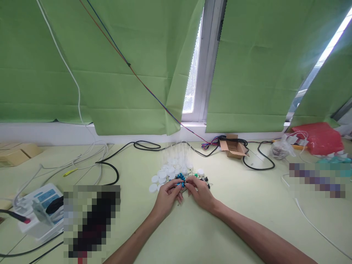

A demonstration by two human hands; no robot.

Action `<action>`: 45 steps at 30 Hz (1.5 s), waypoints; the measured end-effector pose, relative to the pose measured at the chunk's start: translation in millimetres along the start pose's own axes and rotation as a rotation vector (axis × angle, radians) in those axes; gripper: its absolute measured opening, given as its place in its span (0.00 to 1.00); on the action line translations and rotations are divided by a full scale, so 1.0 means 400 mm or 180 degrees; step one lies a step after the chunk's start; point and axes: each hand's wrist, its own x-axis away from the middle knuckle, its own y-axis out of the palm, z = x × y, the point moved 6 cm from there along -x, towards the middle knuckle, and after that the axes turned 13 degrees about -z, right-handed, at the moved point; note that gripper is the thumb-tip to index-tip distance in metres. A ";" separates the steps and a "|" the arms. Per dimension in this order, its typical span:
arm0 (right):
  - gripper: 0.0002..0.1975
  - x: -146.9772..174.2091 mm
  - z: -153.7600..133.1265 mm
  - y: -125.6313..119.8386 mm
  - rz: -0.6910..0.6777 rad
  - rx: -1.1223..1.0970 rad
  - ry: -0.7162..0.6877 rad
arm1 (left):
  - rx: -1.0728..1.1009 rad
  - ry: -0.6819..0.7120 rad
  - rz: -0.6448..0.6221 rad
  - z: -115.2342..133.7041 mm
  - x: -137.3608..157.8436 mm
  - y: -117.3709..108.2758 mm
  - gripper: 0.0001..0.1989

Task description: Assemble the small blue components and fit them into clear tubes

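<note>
My left hand (pixel 167 195) and my right hand (pixel 202 192) meet over the table, both closed with thumb and fingertips pinched together. Between them are small shiny blue parts (pixel 181 184), perhaps electronic components with thin leads; they are too small to name. My left fingertips hold one of these; what the right pinch holds is mostly hidden. More blue parts (pixel 180 176) lie just behind my fingers. White round caps (pixel 162 175) spread to the left and behind, alongside clear tubes (pixel 176 152). Small black parts (pixel 206 179) and a green part (pixel 195 175) sit beside my right hand.
An open cardboard box (pixel 233 148) stands by the wall among black cables (pixel 258 168). At left is a white power strip (pixel 41 211) with plugs and cords. A red bag (pixel 319 137) lies at the back right. Green blinds (pixel 132 66) cover the window.
</note>
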 end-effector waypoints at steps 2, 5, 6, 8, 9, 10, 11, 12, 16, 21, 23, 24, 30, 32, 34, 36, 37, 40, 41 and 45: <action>0.07 -0.001 -0.003 0.000 -0.0019 -0.0018 0.0004 | 0.0031 -0.0009 -0.0007 -0.002 0.000 0.000 0.17; 0.07 -0.002 -0.007 0.000 -0.0046 -0.0011 0.0011 | 0.0100 -0.0024 0.0015 0.000 0.000 -0.001 0.18; 0.07 -0.002 -0.008 -0.001 -0.0045 -0.0014 0.0012 | 0.0123 -0.0027 0.0028 0.001 0.000 -0.001 0.18; 0.07 -0.001 -0.010 -0.002 -0.0023 -0.0017 0.0007 | 0.0161 -0.0029 0.0054 0.005 0.000 -0.002 0.18; 0.07 -0.001 -0.011 -0.003 -0.0020 -0.0018 -0.0005 | 0.0176 -0.0032 0.0062 0.007 0.000 -0.002 0.18; 0.08 0.000 -0.013 -0.003 -0.0036 -0.0025 -0.0022 | 0.0188 -0.0036 0.0068 0.009 -0.001 -0.002 0.18; 0.09 0.000 -0.015 -0.002 -0.0066 -0.0031 -0.0046 | 0.0200 -0.0038 0.0075 0.010 -0.001 -0.002 0.18; 0.09 0.000 -0.017 0.000 -0.0099 -0.0032 -0.0075 | 0.0211 -0.0036 0.0086 0.012 -0.001 -0.002 0.18; 0.08 -0.001 -0.015 0.000 -0.0113 -0.0022 -0.0147 | 0.0214 -0.0029 0.0102 0.013 -0.001 -0.003 0.17; 0.07 -0.001 0.000 0.003 -0.0127 -0.0143 -0.0117 | 0.0178 -0.0006 0.0078 0.013 -0.002 -0.005 0.16; 0.06 -0.001 0.003 0.003 -0.0124 -0.0102 -0.0066 | 0.0167 -0.0018 0.0077 0.012 -0.003 -0.006 0.16; 0.06 -0.001 0.003 0.003 -0.0120 -0.0070 -0.0039 | 0.0165 -0.0021 0.0080 0.010 -0.003 -0.007 0.16; 0.06 -0.003 -0.004 -0.003 -0.0086 0.0155 0.0004 | 0.0149 0.0005 0.0097 0.007 -0.004 -0.010 0.17; 0.06 -0.003 -0.005 -0.005 -0.0067 0.0229 0.0017 | 0.0133 0.0007 0.0106 0.009 -0.004 -0.009 0.17; 0.06 -0.003 -0.003 -0.005 -0.0048 0.0230 0.0029 | 0.0129 0.0003 0.0115 0.011 -0.004 -0.009 0.16; 0.08 -0.003 -0.002 -0.004 -0.0032 0.0138 0.0024 | 0.0138 0.0003 0.0115 0.012 -0.004 -0.009 0.16; 0.08 -0.003 -0.001 -0.004 -0.0024 0.0086 0.0019 | 0.0144 0.0007 0.0110 0.012 -0.004 -0.009 0.16; 0.09 -0.003 -0.001 -0.003 -0.0028 -0.0001 -0.0014 | 0.0152 0.0025 0.0090 0.011 -0.004 -0.010 0.15; 0.09 -0.003 -0.002 -0.002 -0.0045 -0.0011 -0.0033 | 0.0153 0.0025 0.0082 0.011 -0.004 -0.010 0.15; 0.09 -0.003 -0.001 0.002 -0.0104 -0.0016 -0.0086 | 0.0151 -0.0011 0.0094 0.012 -0.002 -0.010 0.15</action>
